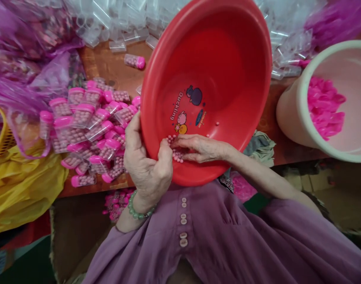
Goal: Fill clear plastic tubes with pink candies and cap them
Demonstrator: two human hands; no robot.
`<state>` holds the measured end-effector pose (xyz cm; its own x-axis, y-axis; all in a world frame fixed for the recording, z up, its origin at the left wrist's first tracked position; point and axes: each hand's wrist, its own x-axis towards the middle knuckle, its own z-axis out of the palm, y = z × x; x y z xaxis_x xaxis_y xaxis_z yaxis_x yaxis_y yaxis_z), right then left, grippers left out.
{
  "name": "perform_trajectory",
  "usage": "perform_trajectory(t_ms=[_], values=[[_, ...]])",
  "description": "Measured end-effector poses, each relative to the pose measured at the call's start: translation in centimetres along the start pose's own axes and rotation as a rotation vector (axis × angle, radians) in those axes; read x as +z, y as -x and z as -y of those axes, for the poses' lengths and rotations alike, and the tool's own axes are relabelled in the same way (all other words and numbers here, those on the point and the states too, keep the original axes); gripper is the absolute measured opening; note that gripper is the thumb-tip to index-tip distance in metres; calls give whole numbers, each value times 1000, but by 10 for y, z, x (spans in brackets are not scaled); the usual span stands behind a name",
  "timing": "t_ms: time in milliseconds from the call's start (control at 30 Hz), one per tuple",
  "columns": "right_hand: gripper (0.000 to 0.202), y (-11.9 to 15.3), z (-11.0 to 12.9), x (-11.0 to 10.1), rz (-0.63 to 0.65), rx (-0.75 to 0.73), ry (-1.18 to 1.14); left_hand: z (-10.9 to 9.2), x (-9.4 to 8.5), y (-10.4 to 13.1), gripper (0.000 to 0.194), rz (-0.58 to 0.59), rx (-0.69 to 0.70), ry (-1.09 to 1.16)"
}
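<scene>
touching round pink beads (178, 157), right grip (199, 148) loosely open, left grip (147, 167) closed on smooth red plastic basin (227, 83)

Heaped bottles (83, 115) and loose caps (325, 107) suggest a workshop.

The round red plastic basin (227, 79) carries printed cartoon ducklings in dark blue, pink and yellow with white lettering. Small round pink beads (178, 156) match pink-capped clear plastic bottles (84, 114); the beaded bracelet (136, 213) is green
</scene>
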<state>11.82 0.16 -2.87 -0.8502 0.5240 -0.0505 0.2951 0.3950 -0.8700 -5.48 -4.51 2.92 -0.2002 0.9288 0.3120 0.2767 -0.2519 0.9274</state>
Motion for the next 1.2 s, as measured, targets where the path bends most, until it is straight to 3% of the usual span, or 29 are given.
perform_trajectory(t_ms=[133, 367, 533, 700, 933, 1200], values=[[31, -6, -2, 1, -62, -99, -140, 2, 1, 1, 53, 13, 2, -35], [22, -7, -2, -1, -124, -94, -335, 8, 3, 0, 54, 27, 36, -54], [31, -4, -6, 2, -80, -102, -232, 9, 6, 0, 54, 15, 4, -74], [31, -5, -6, 3, -128, -87, -165, 9, 6, -1, 53, 10, 6, -96], [27, -13, 5, 2, -73, -62, 138, 17, 3, -7, 55, 5, -15, -18], [24, -21, 4, 2, -347, -215, -205, 38, -1, -21, 53, -10, -96, -47]])
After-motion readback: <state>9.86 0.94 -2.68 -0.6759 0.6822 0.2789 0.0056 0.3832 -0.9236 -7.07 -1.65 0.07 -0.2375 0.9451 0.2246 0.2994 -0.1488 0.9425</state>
